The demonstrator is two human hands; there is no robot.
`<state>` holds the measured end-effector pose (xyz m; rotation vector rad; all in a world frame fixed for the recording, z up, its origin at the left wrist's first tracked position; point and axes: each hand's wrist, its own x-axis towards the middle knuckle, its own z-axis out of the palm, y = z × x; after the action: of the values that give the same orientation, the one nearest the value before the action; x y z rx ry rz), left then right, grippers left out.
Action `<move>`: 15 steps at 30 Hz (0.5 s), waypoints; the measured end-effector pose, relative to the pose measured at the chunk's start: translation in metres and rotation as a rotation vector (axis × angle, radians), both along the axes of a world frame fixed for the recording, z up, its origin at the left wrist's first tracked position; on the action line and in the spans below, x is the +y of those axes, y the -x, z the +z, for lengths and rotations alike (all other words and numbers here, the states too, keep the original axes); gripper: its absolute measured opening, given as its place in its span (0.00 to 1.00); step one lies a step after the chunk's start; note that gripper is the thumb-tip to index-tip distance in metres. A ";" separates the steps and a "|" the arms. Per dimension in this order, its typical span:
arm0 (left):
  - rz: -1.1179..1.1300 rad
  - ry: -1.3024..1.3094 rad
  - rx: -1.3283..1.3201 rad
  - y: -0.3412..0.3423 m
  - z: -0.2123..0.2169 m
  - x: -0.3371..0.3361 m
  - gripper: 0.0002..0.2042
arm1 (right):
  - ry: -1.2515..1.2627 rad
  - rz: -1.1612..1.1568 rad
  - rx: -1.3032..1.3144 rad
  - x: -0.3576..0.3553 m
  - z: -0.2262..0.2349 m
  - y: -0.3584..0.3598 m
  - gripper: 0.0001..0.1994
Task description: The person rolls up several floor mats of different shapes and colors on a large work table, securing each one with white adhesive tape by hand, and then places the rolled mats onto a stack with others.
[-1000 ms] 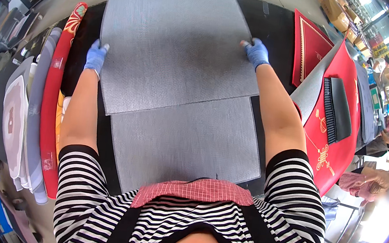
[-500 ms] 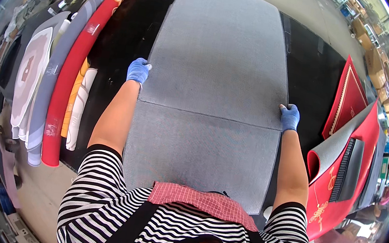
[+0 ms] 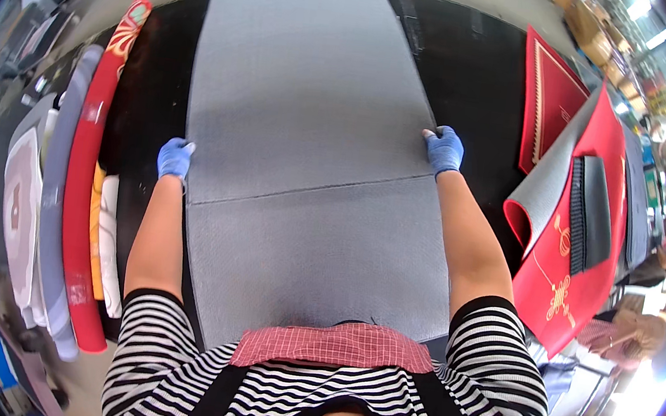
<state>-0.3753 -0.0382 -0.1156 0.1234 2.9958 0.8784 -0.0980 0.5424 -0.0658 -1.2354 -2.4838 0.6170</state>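
A long grey mat (image 3: 315, 81) with a woven-looking surface lies lengthwise in front of me on a black table. A dark line crosses it just nearer than my hands; whether this is a seam or an overlapping edge I cannot tell. My left hand (image 3: 175, 158), in a blue glove, pinches the mat's left edge with the thumb on top. On the right edge, slightly farther away, my blue-gloved right hand (image 3: 444, 151) grips in the same way. The fingers under both edges are hidden. The mat's near end reaches my apron (image 3: 332, 348).
Left on the black table (image 3: 151, 94) lie a red roll (image 3: 91, 178), a grey roll (image 3: 54, 190) and light-coloured mats (image 3: 23, 212). At right, a black-bristled brush (image 3: 590, 215) rests on a partly curled red mat (image 3: 553, 281). Cardboard boxes (image 3: 591, 32) stand beyond.
The whole view has turned, so the mat, the rolls and the red mats all appear shifted leftward and tilted. Both hands still grip the grey mat's edges.
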 end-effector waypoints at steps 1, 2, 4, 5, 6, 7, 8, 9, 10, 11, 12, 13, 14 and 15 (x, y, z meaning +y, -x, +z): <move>0.011 -0.042 -0.003 -0.002 -0.001 0.005 0.16 | 0.019 -0.004 -0.051 0.005 0.004 -0.007 0.19; 0.010 -0.106 -0.058 -0.003 -0.001 0.011 0.15 | 0.083 -0.026 -0.094 0.012 0.001 -0.016 0.19; 0.014 -0.138 -0.092 -0.009 -0.003 0.006 0.14 | 0.117 -0.012 -0.117 0.011 0.002 -0.030 0.19; 0.005 -0.113 -0.065 -0.009 -0.003 0.003 0.13 | 0.135 -0.001 -0.128 0.011 0.002 -0.034 0.19; 0.009 -0.126 -0.020 -0.008 0.000 0.006 0.13 | 0.155 0.001 -0.131 0.013 0.004 -0.032 0.18; 0.015 -0.086 -0.027 -0.010 0.001 0.009 0.13 | 0.158 -0.013 -0.138 0.013 0.004 -0.033 0.18; 0.023 -0.047 -0.034 -0.013 0.002 0.013 0.13 | 0.161 -0.025 -0.145 0.013 0.005 -0.035 0.17; 0.029 -0.008 -0.035 -0.013 0.005 0.020 0.13 | 0.164 -0.039 -0.146 0.012 0.006 -0.034 0.17; 0.039 0.008 0.008 -0.019 0.010 0.022 0.13 | 0.159 -0.038 -0.139 0.008 0.006 -0.034 0.17; 0.040 0.004 0.013 -0.021 0.013 0.022 0.13 | 0.155 -0.037 -0.132 0.003 0.005 -0.037 0.16; 0.041 -0.004 0.019 -0.022 0.015 0.024 0.13 | 0.148 -0.038 -0.122 0.001 0.007 -0.038 0.16; 0.041 -0.011 0.024 -0.023 0.018 0.025 0.13 | 0.141 -0.035 -0.130 0.002 0.008 -0.038 0.16; 0.051 -0.016 0.025 -0.024 0.019 0.027 0.12 | 0.135 -0.032 -0.139 0.002 0.008 -0.037 0.16; 0.053 -0.015 0.031 -0.023 0.016 0.025 0.13 | 0.126 -0.028 -0.147 0.003 0.006 -0.037 0.16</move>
<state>-0.3520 -0.0133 -0.0994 0.0583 3.0352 0.9119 -0.0609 0.5456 -0.0595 -1.4065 -2.5765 0.7094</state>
